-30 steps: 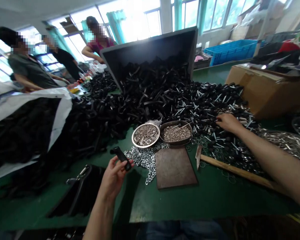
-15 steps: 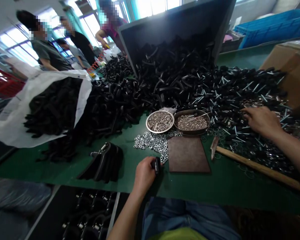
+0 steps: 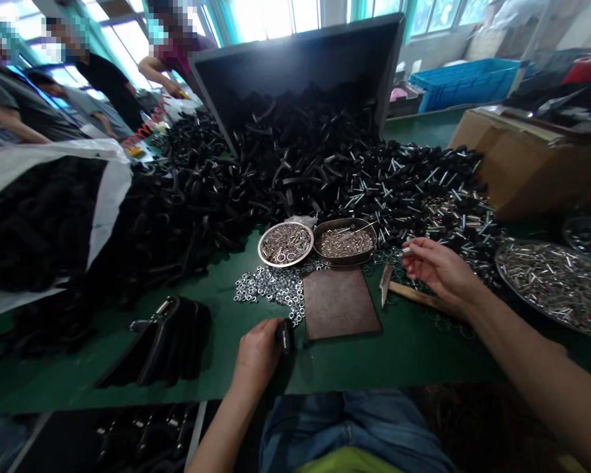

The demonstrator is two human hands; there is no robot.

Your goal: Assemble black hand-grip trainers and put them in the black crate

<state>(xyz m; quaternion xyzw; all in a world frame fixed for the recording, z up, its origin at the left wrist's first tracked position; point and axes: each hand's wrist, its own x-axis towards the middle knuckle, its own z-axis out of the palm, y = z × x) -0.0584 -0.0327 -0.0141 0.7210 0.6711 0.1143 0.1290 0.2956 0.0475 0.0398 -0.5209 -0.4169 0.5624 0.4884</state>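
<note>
My left hand [image 3: 257,355] is closed around a black plastic-looking part [image 3: 286,337], its end facing me, low over the green table's front. My right hand [image 3: 438,270] pinches a small silvery metal sleeve [image 3: 406,250] between thumb and fingertips, above the handle of a hammer [image 3: 416,297]. Between the hands lies a flat brown plate [image 3: 342,303]. Beside the plate is a spread of metal nuts [image 3: 270,286]. Behind it stand a round dish of rings and small metal parts [image 3: 285,244] and an oval tin of tiny metal pieces [image 3: 345,243].
Black curved parts [image 3: 167,341] stand stacked at left front. A white bag [image 3: 113,157] of black parts lies left. Black parts [image 3: 295,167] spill from a tilted bin [image 3: 300,59]. Right are bolts with black heads [image 3: 414,177], a tray of metal pins [image 3: 561,282] and a carton [image 3: 536,164].
My right hand has come from the pile on the right toward the hammer, now with a metal sleeve in its fingertips. My left hand keeps the black part. The view has turned right.
</note>
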